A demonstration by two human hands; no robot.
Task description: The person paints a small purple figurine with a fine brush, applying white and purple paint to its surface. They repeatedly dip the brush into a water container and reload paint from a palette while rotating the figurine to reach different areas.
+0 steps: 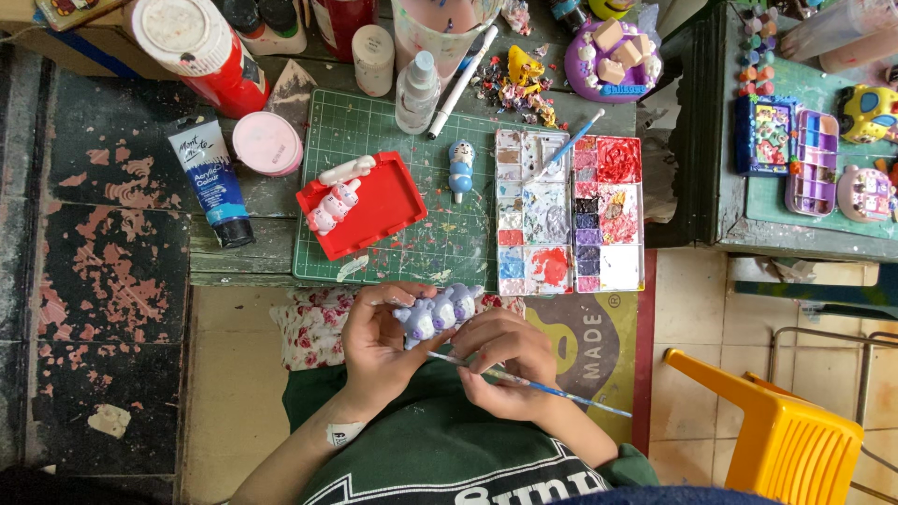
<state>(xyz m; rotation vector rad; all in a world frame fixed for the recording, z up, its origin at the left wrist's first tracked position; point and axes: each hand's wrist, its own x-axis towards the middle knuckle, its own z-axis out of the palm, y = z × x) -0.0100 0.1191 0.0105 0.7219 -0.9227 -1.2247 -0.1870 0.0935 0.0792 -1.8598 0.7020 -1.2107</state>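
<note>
At lower centre of the frame, a person's left hand [379,339] closes around a small lilac figurine [438,311] of rounded animal shapes, held above the lap, while the right hand [506,364] pinches a thin paintbrush [524,382] whose tip meets the figurine's underside and whose handle runs off toward the lower right. Directly above them, at the table's near edge, lies a two-part paint palette [569,212] crowded with wells of red, blue, purple and white, a second brush [568,147] resting across its top. To the palette's left, a red tray [385,208] on a green cutting mat [402,140] carries pale pink figures, and a small blue figurine [460,170] lies just beside it. The chief risk looks to be smudging: fingers wrapped this closely could drag wet colour, and a slip of the brush could mark the green shirt [440,454] below. A loosened grip might drop the piece onto the lap.
</note>
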